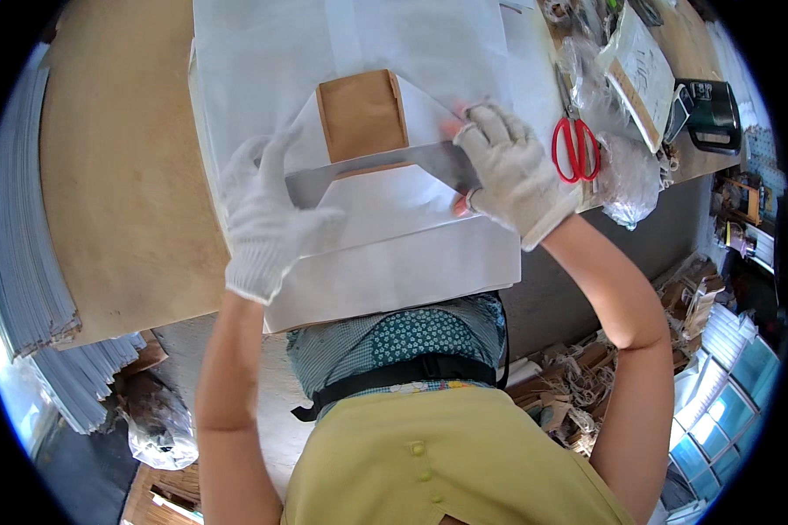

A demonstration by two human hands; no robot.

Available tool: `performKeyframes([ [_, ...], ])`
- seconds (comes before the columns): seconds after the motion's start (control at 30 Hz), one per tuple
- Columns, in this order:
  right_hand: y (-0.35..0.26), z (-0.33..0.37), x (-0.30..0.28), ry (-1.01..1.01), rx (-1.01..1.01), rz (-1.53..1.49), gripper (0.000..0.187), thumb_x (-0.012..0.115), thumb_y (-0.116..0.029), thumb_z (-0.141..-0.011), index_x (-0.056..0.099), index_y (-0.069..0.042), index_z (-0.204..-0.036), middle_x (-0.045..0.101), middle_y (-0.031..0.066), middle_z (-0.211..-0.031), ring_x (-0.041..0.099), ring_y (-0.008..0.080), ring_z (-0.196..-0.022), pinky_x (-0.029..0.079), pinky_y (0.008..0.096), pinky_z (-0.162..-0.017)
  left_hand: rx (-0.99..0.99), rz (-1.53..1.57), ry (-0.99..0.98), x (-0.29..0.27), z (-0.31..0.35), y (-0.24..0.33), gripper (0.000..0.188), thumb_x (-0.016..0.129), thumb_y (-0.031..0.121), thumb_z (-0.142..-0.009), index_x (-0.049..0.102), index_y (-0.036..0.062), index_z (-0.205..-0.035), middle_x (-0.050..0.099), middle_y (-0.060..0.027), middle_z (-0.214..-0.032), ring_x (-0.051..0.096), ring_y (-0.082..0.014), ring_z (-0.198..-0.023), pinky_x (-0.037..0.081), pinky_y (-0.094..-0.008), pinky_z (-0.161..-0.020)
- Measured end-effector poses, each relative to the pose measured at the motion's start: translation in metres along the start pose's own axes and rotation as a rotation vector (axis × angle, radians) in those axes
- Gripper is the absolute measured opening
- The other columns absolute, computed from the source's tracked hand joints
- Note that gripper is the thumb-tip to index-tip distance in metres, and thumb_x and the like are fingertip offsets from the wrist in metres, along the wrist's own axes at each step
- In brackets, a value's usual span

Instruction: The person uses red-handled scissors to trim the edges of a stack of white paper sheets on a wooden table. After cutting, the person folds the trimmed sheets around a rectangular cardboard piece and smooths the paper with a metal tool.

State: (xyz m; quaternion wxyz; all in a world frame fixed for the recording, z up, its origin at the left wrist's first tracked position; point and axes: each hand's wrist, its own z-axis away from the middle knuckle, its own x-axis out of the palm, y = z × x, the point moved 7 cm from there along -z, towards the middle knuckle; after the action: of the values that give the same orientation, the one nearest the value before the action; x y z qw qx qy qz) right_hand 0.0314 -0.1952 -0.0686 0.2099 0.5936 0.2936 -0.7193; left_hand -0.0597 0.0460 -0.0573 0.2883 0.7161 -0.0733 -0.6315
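Observation:
A white paper bag (392,203) with a brown inside lies in front of me, its end opened out into folded flaps. A brown panel (363,118) shows at the middle of the far flap. My left hand (271,206), in a white knit glove, is at the bag's left side with thumb and fingers apart, slightly blurred. Over the right side, my right hand (508,171) wears a glove with bare fingertips; its fingers and thumb are spread at the flap folds. Neither hand grips anything that I can see. More white sheets (394,271) lie underneath.
Red-handled scissors (575,149) lie to the right, near clear plastic wrap (630,179) and a dark mug (711,116). Stacked pale sheets (26,210) line the wooden table's (123,166) left edge. Paper scraps (587,376) heap on the floor at right.

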Motion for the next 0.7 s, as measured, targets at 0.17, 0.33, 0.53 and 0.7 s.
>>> performKeyframes([
  [0.17, 0.015, -0.01, 0.005, 0.003, 0.094, -0.016, 0.105, 0.089, -0.027, -0.055, 0.043, -0.018, -0.149, 0.033, 0.0191, -0.158, 0.021, 0.0377, -0.15, 0.018, 0.0437, -0.124, -0.15, 0.129, -0.214, 0.017, -0.022, -0.011, 0.064, 0.09, 0.021, -0.057, 0.07, 0.0118, -0.117, 0.062, -0.0106, -0.102, 0.058, -0.0263, -0.108, 0.052, -0.0339, -0.09],
  [0.33, 0.014, 0.002, 0.007, -0.056, 0.115, -0.092, 0.086, 0.088, -0.023, -0.06, 0.056, -0.027, -0.139, 0.034, 0.0118, -0.16, 0.024, 0.0373, -0.149, 0.022, 0.0458, -0.123, 0.006, 0.169, -0.192, 0.028, -0.012, -0.007, 0.027, 0.081, 0.003, -0.068, 0.078, 0.0094, -0.094, 0.059, -0.0063, -0.094, 0.057, -0.0214, -0.094, 0.053, -0.032, -0.079],
  [0.53, 0.004, 0.024, 0.014, 0.087, 0.029, -0.067, 0.067, 0.084, -0.022, -0.07, 0.064, -0.024, -0.133, 0.05, 0.0035, -0.15, 0.038, 0.0329, -0.144, 0.025, 0.0483, -0.121, 0.045, 0.35, -0.108, 0.04, 0.008, -0.007, 0.025, 0.082, 0.004, -0.061, 0.079, 0.0145, -0.084, 0.063, -0.0078, -0.092, 0.057, -0.0258, -0.1, 0.052, -0.0352, -0.08],
  [0.7, -0.008, 0.025, 0.022, 0.17, -0.096, -0.103, 0.049, 0.072, -0.021, -0.081, 0.067, -0.019, -0.13, 0.057, 0.0039, -0.144, 0.044, 0.0308, -0.14, 0.026, 0.0494, -0.12, 0.298, 0.226, -0.347, 0.036, 0.021, 0.024, 0.021, 0.077, 0.008, -0.067, 0.074, 0.0146, -0.087, 0.062, -0.0095, -0.105, 0.061, -0.0284, -0.097, 0.049, -0.0388, -0.084],
])
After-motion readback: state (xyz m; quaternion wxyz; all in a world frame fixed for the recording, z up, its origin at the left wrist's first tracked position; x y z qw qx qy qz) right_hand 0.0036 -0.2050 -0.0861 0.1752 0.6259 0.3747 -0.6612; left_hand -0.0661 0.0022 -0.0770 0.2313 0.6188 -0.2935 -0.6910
